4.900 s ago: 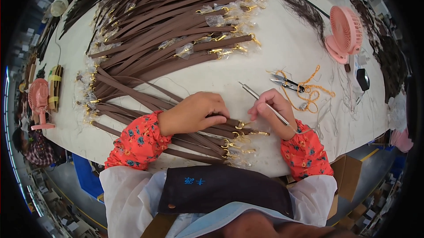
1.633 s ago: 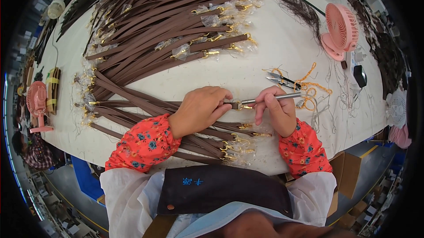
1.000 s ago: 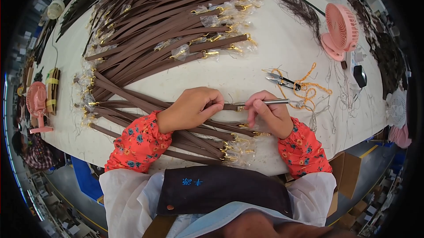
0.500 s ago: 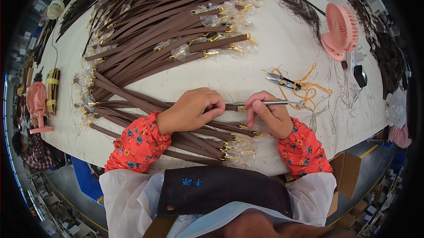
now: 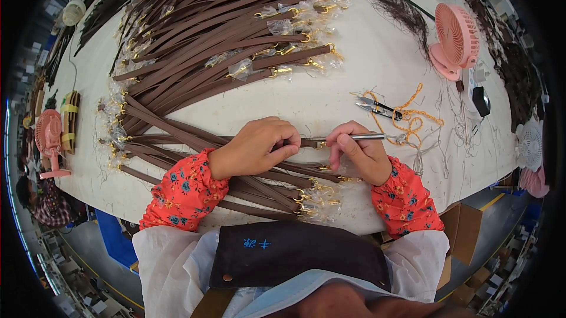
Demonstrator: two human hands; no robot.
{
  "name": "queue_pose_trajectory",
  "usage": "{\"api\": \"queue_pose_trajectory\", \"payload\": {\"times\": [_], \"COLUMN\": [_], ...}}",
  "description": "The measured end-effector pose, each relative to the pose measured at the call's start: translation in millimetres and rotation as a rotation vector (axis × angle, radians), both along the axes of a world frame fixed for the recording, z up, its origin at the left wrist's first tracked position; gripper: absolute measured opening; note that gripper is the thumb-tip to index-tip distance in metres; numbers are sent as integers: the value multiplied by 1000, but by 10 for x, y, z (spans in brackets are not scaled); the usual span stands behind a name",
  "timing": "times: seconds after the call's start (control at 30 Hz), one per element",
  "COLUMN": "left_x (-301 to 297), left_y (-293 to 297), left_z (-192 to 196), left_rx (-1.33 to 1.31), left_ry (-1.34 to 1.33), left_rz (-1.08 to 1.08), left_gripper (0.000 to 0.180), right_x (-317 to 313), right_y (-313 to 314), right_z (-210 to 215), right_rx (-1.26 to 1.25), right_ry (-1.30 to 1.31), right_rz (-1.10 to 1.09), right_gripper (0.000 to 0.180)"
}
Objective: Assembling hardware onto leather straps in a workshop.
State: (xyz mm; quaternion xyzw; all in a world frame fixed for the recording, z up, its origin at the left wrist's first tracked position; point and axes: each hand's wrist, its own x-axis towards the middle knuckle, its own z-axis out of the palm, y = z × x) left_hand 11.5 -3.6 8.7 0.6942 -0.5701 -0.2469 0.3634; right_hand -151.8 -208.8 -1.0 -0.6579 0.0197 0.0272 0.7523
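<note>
My left hand [image 5: 259, 144] is closed on a brown strap [image 5: 310, 143], pinching it a little short of its right-hand end. In my right hand [image 5: 361, 154] is a slim silver metal tool [image 5: 372, 136], gripped between thumb and fingers like a pen. Its thin tip reaches left to the strap's end, where a bit of gold metal shows; the exact contact is too small to make out. Beneath both hands lie more brown straps [image 5: 268, 195], with gold clasps in clear plastic wrap [image 5: 321, 200] at their ends.
A large pile of brown straps [image 5: 218, 53] covers the table's far left and middle. Black-handled thread snips [image 5: 378, 107] lie beside a tangled orange cord [image 5: 435, 121] to the right. Pink fans stand at the right [image 5: 458, 36] and the left [image 5: 48, 132]. Loose threads litter the white tabletop [image 5: 377, 41].
</note>
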Motion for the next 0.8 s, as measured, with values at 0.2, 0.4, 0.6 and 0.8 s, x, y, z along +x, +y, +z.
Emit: {"api": "queue_pose_trajectory", "payload": {"times": [0.2, 0.4, 0.6, 0.8], "left_x": [37, -30, -39, -77], "left_y": [14, 7, -19, 0], "left_z": [83, -44, -46, -67], "left_rx": [89, -68, -68, -69], "left_ry": [97, -238, -344, -288], "left_rz": [-63, 115, 51, 96], "left_gripper": [13, 19, 18, 20], "right_x": [-16, -8, -1, 5], "right_y": [1, 3, -1, 3], "right_z": [-19, -27, -44, -61], "right_rx": [20, 16, 10, 13], "right_ry": [-32, -89, -125, -116], "right_rz": [-36, -100, -135, -156], "right_gripper": [25, 26, 27, 26]}}
